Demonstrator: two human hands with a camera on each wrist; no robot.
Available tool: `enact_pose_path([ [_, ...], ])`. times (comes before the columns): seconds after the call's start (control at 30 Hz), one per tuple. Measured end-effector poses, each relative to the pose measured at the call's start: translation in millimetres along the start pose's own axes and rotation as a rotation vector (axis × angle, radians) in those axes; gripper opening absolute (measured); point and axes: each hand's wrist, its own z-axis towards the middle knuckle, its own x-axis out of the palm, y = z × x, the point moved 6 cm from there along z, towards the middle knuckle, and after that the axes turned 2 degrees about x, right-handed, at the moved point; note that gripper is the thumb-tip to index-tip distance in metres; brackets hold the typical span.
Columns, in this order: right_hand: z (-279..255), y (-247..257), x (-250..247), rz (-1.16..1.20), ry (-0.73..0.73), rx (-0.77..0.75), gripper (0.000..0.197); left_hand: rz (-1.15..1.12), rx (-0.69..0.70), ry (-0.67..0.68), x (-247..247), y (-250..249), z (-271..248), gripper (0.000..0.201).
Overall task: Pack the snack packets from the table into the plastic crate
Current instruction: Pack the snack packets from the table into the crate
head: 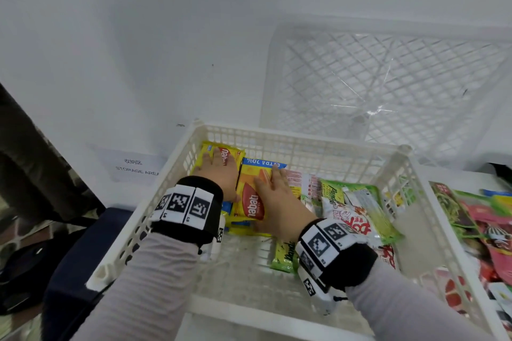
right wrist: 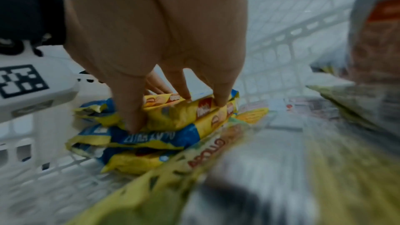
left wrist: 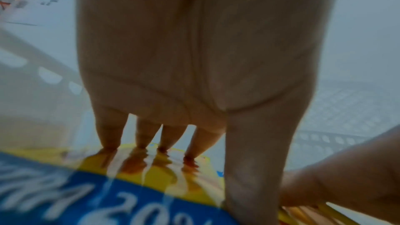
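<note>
A white plastic crate (head: pixel 304 141) stands in front of me. At its far left lie yellow Nabati wafer packets. My left hand (head: pixel 219 171) rests flat on the far left packet (head: pixel 232 153), its fingers (left wrist: pixel 151 134) straight and touching the wrapper (left wrist: pixel 129 194). My right hand (head: pixel 277 196) lies with straight fingers on the neighbouring yellow packet (head: pixel 249 202), which tops a stack (right wrist: pixel 173 117). In the right wrist view my right hand (right wrist: pixel 173 67) has its thumb at the packet's left edge and its fingertips on top. More snack packets (head: pixel 484 216) lie on the table to the right.
Green Pandan packets (head: pixel 332 192) and a white and red packet (head: pixel 352 221) fill the crate's right side. A second white crate (head: pixel 388 77) leans against the wall behind. A "STORAGE AREA" label (head: pixel 133 166) is at the left, and a dark seat (head: pixel 69 257) stands below it.
</note>
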Motion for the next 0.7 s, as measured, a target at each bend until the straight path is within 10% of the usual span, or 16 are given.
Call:
enact_pose_path([
  [0.7,-14,-22,-47,0.171,0.036,-0.011,0.096,-0.058,0.019,-0.045,-13,-1,6,0.077],
])
